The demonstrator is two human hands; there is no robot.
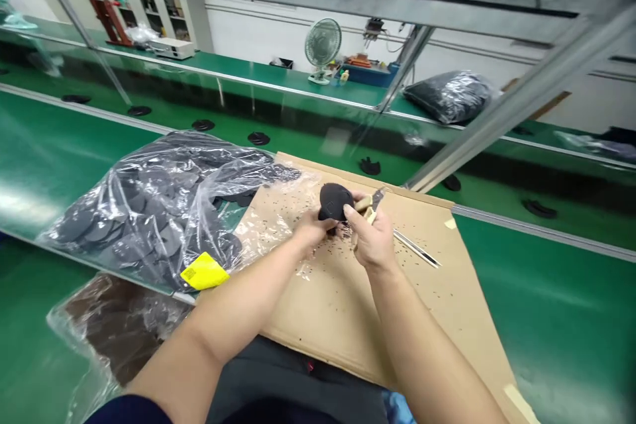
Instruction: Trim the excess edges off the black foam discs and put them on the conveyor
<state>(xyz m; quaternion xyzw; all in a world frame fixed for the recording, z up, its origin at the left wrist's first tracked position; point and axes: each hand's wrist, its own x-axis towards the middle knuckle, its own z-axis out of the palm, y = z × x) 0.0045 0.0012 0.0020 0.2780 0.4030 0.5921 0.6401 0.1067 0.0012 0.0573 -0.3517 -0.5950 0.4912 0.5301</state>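
Observation:
Above a brown cardboard sheet (318,311), my left hand (312,230) grips a thin, round black piece (336,201) by its lower edge. My right hand (371,235) is closed beside it, its thumb touching the piece's right side. Between its fingers sits a small hand tool (378,197) with a grey metal, blade-like end; cream-coloured parts show there too, and its exact kind is unclear. Tiny black scraps lie scattered over the cardboard around both hands. A slim light-and-dark stick-like tool (417,248) rests on the sheet to the right.
At left lies a large clear plastic bag (149,199) full of black round pieces, with a yellow label (205,271). Black pieces (258,138) dot the green belt beyond. A slanted metal post (501,99) rises at right. Farther back stand a fan (322,43) and a dark filled bag (450,96).

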